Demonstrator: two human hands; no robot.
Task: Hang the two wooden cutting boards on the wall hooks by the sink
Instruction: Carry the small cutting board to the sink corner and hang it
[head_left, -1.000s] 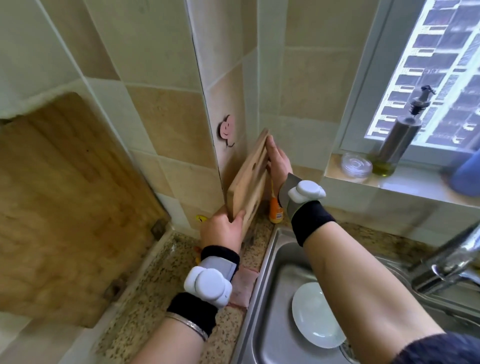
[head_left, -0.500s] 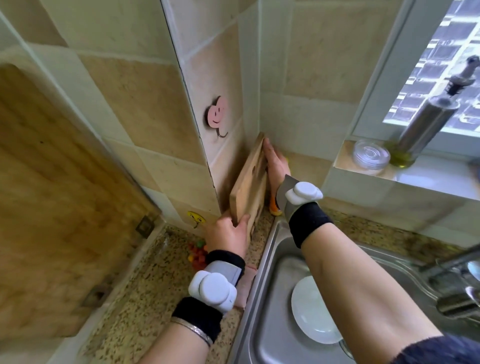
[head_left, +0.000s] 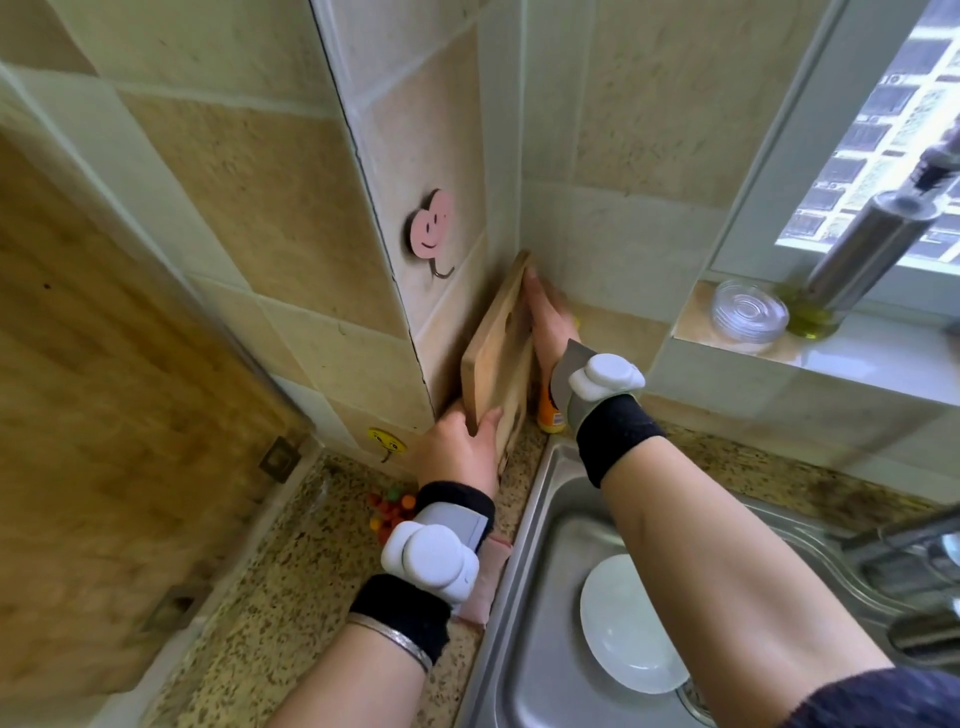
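Observation:
A small wooden cutting board (head_left: 496, 348) stands on edge against the tiled wall in the corner by the sink. My left hand (head_left: 457, 447) grips its near bottom corner. My right hand (head_left: 545, 312) presses flat against its far side near the top. A pink smiley wall hook (head_left: 432, 223) sits on the tile just above and left of the board. A yellow smiley hook (head_left: 385, 440) is low on the wall beside my left hand. A large wooden cutting board (head_left: 104, 415) fills the left of the view, close to the camera.
A steel sink (head_left: 561, 545) holds a white plate (head_left: 628, 623). An orange bottle (head_left: 549, 413) stands behind the small board. A glass dish (head_left: 748, 310) and an oil bottle (head_left: 852, 260) sit on the window sill. The tap (head_left: 904, 535) is at the right. Small coloured items (head_left: 389, 509) lie on the granite counter.
The view has tilted and moved closer to the corner. Both hands still hold the small board against the wall; the pink hook now shows clear above it.

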